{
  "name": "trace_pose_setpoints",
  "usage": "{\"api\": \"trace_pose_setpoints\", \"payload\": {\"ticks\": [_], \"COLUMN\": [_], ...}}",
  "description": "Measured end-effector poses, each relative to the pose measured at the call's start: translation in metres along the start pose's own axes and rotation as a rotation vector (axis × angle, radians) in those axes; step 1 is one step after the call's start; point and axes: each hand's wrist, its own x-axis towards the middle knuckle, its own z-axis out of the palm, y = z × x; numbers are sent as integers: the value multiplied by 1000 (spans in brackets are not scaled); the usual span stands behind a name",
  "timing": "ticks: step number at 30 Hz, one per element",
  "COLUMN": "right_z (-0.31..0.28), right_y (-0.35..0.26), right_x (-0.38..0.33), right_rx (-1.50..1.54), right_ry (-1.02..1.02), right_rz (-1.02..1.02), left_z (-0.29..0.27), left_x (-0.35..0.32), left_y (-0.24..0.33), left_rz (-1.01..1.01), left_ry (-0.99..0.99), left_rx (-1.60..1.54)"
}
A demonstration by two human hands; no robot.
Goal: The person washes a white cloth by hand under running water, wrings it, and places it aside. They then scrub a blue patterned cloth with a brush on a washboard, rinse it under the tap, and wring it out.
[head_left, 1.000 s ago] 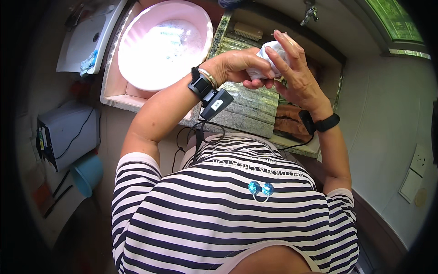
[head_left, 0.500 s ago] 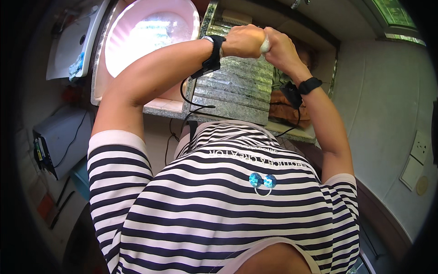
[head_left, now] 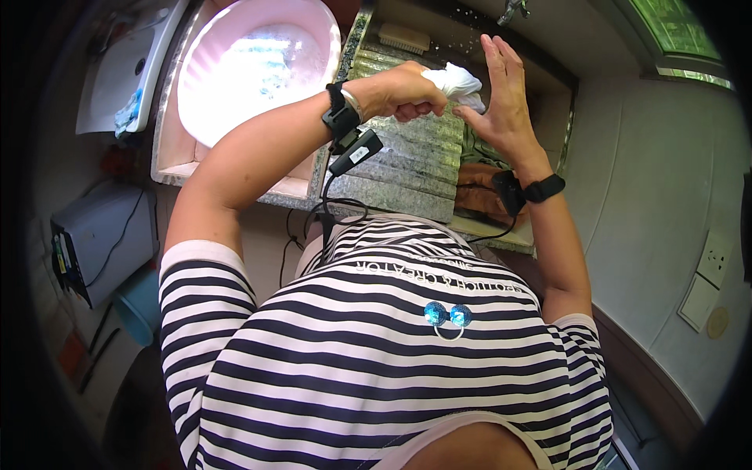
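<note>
My left hand (head_left: 401, 90) is clenched around a small white cloth (head_left: 454, 81) that sticks out from the fist above a ridged stone washboard (head_left: 407, 164). Just right of the cloth, my right hand (head_left: 505, 94) is held upright with fingers spread, its thumb side touching the cloth. Both wrists carry black bands; a small black device with a cable (head_left: 354, 153) hangs from the left one.
A pink basin (head_left: 258, 59) holding water sits in the sink at upper left. A scrub brush (head_left: 403, 35) lies at the back of the washboard, a tap (head_left: 513, 9) above it. Brown and green laundry (head_left: 478, 192) lies to the right. A white wall runs along the right.
My right hand has let go of the cloth and its fingers have spread apart. My left hand keeps the cloth and has shifted slightly left and down.
</note>
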Motion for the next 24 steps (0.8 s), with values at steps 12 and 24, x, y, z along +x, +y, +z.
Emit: {"api": "trace_pose_setpoints", "payload": {"ticks": [12, 24], "right_z": [5, 73], "right_y": [-15, 9], "right_x": [9, -8], "right_rx": [-24, 74], "right_ry": [-47, -324], "right_rz": [-286, 375], "left_z": [20, 15], "left_x": [-31, 25], "left_y": [8, -34], "left_rz": [60, 371], "left_ry": [-326, 387], "left_rx": [-69, 1071]}}
